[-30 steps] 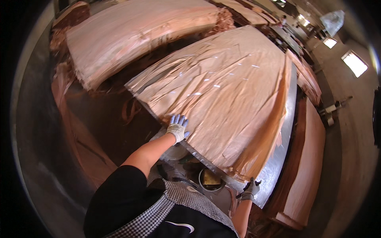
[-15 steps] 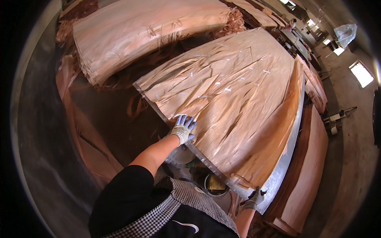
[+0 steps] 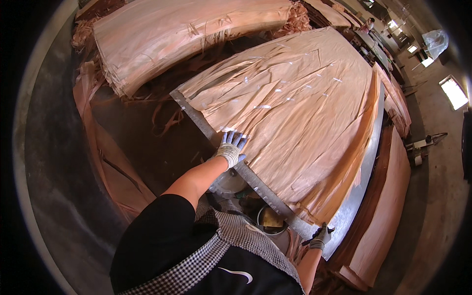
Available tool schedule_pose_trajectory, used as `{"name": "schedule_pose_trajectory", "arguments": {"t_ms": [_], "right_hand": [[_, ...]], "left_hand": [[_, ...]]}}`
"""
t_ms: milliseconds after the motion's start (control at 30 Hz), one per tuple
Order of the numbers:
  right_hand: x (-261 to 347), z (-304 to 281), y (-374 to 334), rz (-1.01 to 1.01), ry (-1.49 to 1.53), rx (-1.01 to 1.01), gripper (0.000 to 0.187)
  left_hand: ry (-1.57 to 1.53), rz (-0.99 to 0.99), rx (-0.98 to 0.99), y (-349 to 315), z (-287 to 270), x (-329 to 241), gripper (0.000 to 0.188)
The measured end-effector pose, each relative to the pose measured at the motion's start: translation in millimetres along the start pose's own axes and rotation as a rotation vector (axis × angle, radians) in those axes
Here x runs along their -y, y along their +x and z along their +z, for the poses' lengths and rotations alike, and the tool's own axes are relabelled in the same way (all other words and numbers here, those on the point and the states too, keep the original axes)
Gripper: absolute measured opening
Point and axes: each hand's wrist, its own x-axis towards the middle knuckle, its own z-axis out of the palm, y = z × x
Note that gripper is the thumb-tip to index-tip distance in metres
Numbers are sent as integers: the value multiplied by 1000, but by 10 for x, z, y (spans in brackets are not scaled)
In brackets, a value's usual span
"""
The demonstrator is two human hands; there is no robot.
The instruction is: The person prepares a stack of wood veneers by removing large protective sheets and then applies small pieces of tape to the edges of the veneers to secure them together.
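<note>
A large, wrinkled wood veneer sheet [image 3: 295, 113], pale brown and dotted with white tape pieces, covers a metal-edged table [image 3: 260, 192]. My left hand [image 3: 232, 149], in a pale glove with blue fingers, lies spread and flat on its near edge. At the table's near right corner is my right hand [image 3: 322, 237], gloved in grey with dark fingertips. Its fingers are curled around a small dark thing that I cannot make out. Darker orange veneer [image 3: 339, 191] runs along the sheet's right side, beside the bare metal.
A thick veneer stack [image 3: 191, 42] lies beyond, at the upper left. Another stack [image 3: 381, 211] stands right of the table. Below the near edge sits a round bucket [image 3: 271, 220] with something yellowish in it. A person [image 3: 368, 24] is far off at the upper right.
The veneer's near edge has slid away from me, baring more of the table's metal border. My left hand has moved slightly with it; my right hand stays at the corner.
</note>
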Motion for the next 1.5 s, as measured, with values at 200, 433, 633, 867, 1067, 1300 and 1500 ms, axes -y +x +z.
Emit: {"name": "schedule_pose_trajectory", "arguments": {"t_ms": [200, 433, 633, 867, 1067, 1300, 1500], "right_hand": [[-49, -171, 26, 1, 0, -52, 26], [93, -240, 83, -31, 7, -61, 25], [55, -256, 12, 59, 58, -39, 22], [-94, -429, 68, -3, 10, -30, 23], [-651, -927, -151, -125, -317, -250, 12], [-1006, -776, -212, -190, -274, -139, 24], [-970, -209, -236, -159, -418, -147, 26]], "left_hand": [[52, 61, -32, -11, 34, 47, 76], [59, 27, 28, 98, 68, 41, 77], [84, 41, 60, 48, 46, 44, 74], [163, 58, 111, 41, 40, 67, 74], [160, 41, 146, 61, 21, 55, 75], [184, 33, 191, 87, 15, 52, 77], [208, 14, 213, 95, -2, 35, 77]]}}
